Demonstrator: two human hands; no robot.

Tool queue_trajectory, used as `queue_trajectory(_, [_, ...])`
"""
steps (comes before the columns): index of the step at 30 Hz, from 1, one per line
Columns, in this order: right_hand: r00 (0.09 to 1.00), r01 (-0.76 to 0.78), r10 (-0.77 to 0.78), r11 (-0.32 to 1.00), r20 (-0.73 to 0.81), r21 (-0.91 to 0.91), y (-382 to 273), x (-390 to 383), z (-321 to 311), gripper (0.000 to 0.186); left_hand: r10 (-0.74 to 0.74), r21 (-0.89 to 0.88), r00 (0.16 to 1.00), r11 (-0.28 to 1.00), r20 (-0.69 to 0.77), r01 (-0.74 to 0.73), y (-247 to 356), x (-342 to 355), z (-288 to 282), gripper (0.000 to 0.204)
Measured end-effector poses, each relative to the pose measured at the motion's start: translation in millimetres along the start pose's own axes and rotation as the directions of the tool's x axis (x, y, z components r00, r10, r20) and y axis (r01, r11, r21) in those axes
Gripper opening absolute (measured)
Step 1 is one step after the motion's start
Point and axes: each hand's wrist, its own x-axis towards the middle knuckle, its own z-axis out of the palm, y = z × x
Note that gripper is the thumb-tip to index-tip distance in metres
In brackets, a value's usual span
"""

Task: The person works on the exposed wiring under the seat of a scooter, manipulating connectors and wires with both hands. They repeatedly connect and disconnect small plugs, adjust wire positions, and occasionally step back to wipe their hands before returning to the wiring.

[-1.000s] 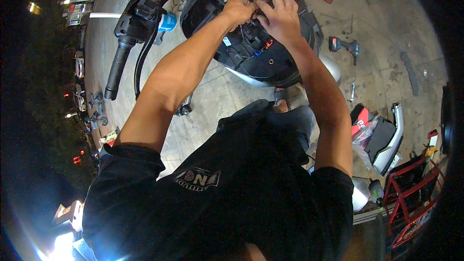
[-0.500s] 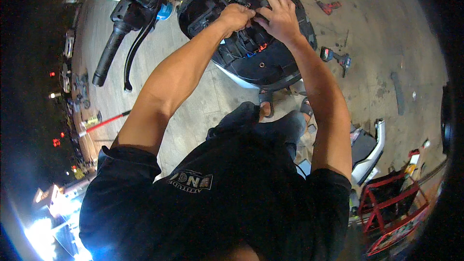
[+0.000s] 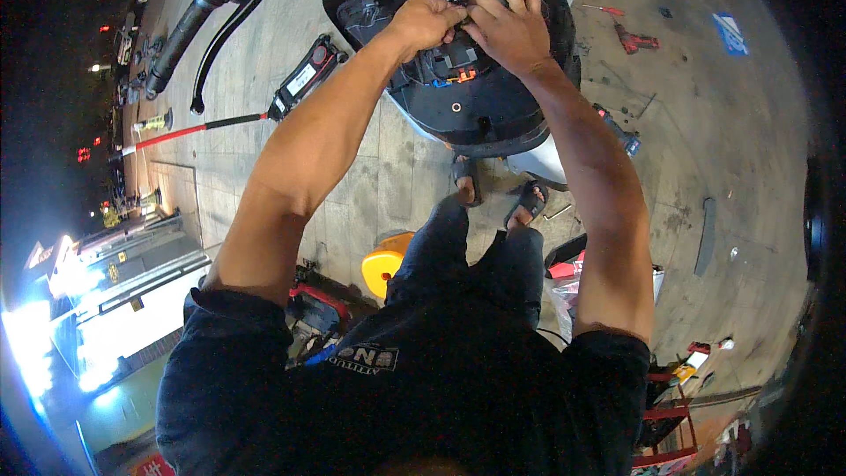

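Both hands are over the open black storage well [image 3: 507,115] of a scooter, at the top middle. My left hand [image 3: 425,25] is closed, thumb and forefinger pinched at the wiring; whatever it grips is hidden. Right beside it, my right hand [image 3: 513,31] has its thumb and forefinger drawn together near the left fingertips, its other fingers bent over the black plastic. What sits between these fingertips is too small to name. Just below the hands are black wires and an orange connector [image 3: 465,77].
A handlebar grip [image 3: 181,44] with its brake lever [image 3: 214,57] juts out at upper left. On the floor are a red-and-black pole [image 3: 211,125], a yellow stool [image 3: 383,264], a red power tool [image 3: 636,41], a screwdriver [image 3: 608,11] and a red metal rack [image 3: 692,427].
My view has shifted, so the scooter sits higher in it and the yellow stool now shows. Both hands stay together at the wiring, with only slight finger movement.
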Motion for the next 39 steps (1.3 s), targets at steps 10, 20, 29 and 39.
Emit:
queue_trajectory(10, [0.994,0.061,-0.053,0.995,0.094,-0.083,-3.0,1.3,-3.1,0.015,0.195,0.463,0.979,0.864,0.054,-0.198,-2.6,-5.6,-3.3,0.027])
queue_trajectory(20, [0.999,0.042,-0.041,0.999,0.024,-0.018,-0.6,-1.7,0.5,0.012,0.303,0.525,0.952,0.806,0.029,-0.273,-16.6,10.4,-5.8,0.029])
queue_trajectory(29, [0.988,0.054,-0.041,0.995,0.147,-0.085,-1.2,-3.8,1.5,0.018,0.425,0.487,0.861,0.835,-0.278,-0.255,-20.8,-8.3,13.2,0.028])
queue_trajectory(39, [0.992,0.076,-0.069,0.995,0.106,-0.064,-3.3,2.8,1.1,0.007,0.233,0.058,0.742,0.965,-0.628,-0.254,-67.2,-70.9,31.1,0.024])
